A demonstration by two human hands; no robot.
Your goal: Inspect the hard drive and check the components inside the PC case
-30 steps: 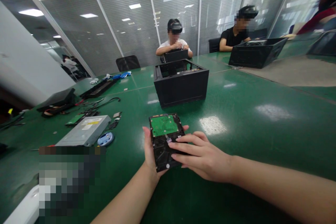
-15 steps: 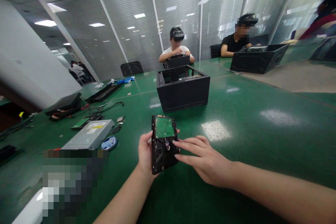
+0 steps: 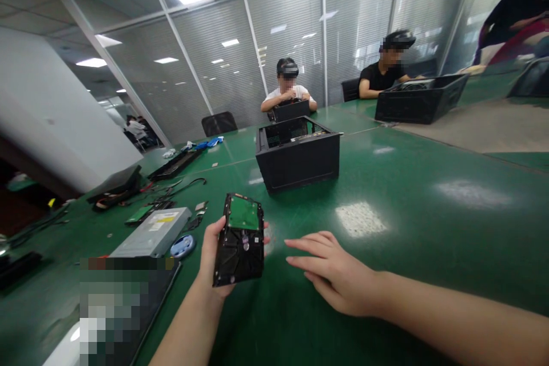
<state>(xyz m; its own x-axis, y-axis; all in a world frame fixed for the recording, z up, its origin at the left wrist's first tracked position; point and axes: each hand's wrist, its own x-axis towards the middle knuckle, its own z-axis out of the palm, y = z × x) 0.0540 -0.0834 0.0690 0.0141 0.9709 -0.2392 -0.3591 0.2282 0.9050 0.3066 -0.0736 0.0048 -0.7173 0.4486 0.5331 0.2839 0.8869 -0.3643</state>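
Observation:
A black hard drive (image 3: 239, 246) with a green circuit board on its upper part is held up over the table. My left hand (image 3: 213, 251) grips it from below and behind, thumb along the left edge and fingertips showing past the right edge. Just right of the drive, apart from it, hovers my right hand (image 3: 332, 271), with its fingers stretched out and nothing in them. Beyond both hands stands a black computer case (image 3: 300, 163) with an open top.
On the left of the green table (image 3: 412, 217) lie a silver optical drive (image 3: 150, 233), a round blue object (image 3: 183, 246), cables (image 3: 189, 183) and a long black panel (image 3: 175, 166). Two people sit across the table, each at a case (image 3: 418, 106); another person (image 3: 510, 23) is at far right.
My left hand has moved left with the hard drive and turned it a little. The right hand's fingertips have come away from the drive's right side. The view has shifted slightly.

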